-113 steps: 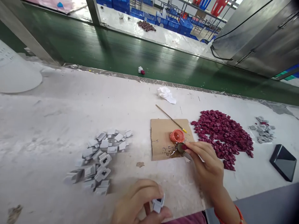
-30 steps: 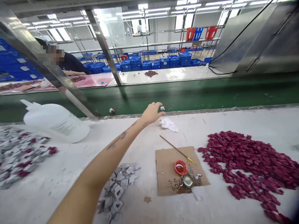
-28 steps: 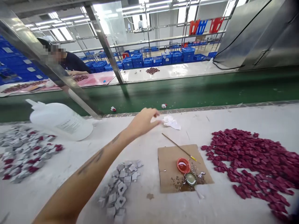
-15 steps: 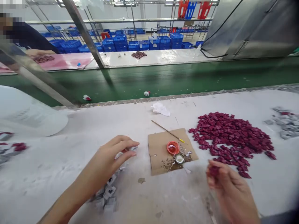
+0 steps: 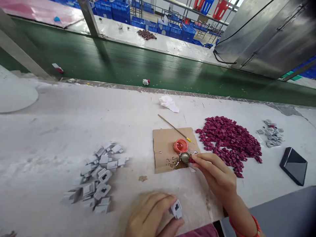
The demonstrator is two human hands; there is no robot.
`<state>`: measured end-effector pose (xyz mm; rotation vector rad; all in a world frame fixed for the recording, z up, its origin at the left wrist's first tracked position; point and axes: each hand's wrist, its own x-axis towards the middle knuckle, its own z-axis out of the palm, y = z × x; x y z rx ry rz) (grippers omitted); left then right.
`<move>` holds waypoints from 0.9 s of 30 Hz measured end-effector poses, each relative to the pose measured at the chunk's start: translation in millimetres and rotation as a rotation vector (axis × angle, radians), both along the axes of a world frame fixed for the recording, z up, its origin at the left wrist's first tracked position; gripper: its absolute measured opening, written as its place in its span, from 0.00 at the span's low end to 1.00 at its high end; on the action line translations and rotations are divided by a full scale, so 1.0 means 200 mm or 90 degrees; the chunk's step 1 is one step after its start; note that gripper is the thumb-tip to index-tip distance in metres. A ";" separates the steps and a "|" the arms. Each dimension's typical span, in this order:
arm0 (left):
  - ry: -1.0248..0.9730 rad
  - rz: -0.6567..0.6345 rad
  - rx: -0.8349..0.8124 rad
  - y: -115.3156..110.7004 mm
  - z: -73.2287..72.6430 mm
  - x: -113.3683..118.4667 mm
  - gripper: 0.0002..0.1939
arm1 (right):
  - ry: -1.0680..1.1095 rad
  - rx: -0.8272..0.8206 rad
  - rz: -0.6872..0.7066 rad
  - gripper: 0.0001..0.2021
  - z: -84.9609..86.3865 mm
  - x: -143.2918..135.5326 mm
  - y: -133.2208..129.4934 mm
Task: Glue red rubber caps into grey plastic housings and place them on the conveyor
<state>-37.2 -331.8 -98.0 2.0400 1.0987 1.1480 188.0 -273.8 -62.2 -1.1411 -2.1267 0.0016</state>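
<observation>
Near the front edge of the table, my left hand (image 5: 154, 215) is closed on a grey plastic part (image 5: 176, 209) with a dark square opening. My right hand (image 5: 217, 174) pinches a small maroon piece (image 5: 191, 160) beside a small round metal-rimmed dish (image 5: 185, 157). That dish and a red cup of liquid (image 5: 180, 145) sit on a brown cardboard sheet (image 5: 161, 140), which has wet stains. A thin stick with a yellow tip (image 5: 172, 126) lies across the sheet's back edge. Right of it spreads a pile of maroon pieces (image 5: 229, 138); a pile of grey parts (image 5: 103, 168) is at the left.
A crumpled white cloth (image 5: 168, 103) lies behind the cardboard. More grey parts (image 5: 271, 133) and a black device (image 5: 293, 166) are at the right. Beyond the table runs a green conveyor (image 5: 123, 65) with a small white-and-maroon part (image 5: 145, 82). A white container (image 5: 14, 92) stands far left.
My left hand has moved from the grey pile towards the front edge and now holds a grey part. My right hand has brought the maroon piece left to the small dish. The view has tilted.
</observation>
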 end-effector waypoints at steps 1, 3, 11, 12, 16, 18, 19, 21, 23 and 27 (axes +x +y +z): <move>0.026 -0.004 0.035 0.00 -0.01 0.00 0.15 | -0.017 0.003 0.011 0.18 0.00 0.01 0.01; 0.044 0.000 0.054 0.00 -0.03 0.01 0.16 | -0.038 0.001 0.026 0.21 0.00 0.02 0.03; 0.040 0.014 0.005 -0.02 -0.03 0.03 0.13 | -0.063 -0.028 0.056 0.29 -0.03 0.02 0.03; 0.040 0.015 0.005 -0.02 -0.03 0.03 0.13 | -0.066 -0.028 0.056 0.29 -0.03 0.02 0.04; 0.042 0.024 0.004 -0.03 -0.02 0.03 0.12 | -0.074 -0.024 0.061 0.29 -0.04 0.02 0.03; 0.041 0.030 0.000 -0.03 -0.02 0.04 0.12 | -0.078 -0.021 0.063 0.29 -0.04 0.02 0.03; 0.040 0.032 -0.003 -0.03 -0.02 0.04 0.12 | -0.079 -0.019 0.064 0.29 -0.03 0.02 0.03; 0.039 0.037 -0.009 -0.03 -0.03 0.04 0.12 | -0.079 -0.016 0.063 0.29 -0.04 0.02 0.03; 0.039 0.039 -0.010 -0.04 -0.03 0.04 0.12 | -0.075 -0.013 0.059 0.28 -0.04 0.02 0.04; 0.028 0.040 -0.017 -0.04 -0.02 0.05 0.13 | -0.055 -0.007 0.043 0.28 -0.02 0.01 0.03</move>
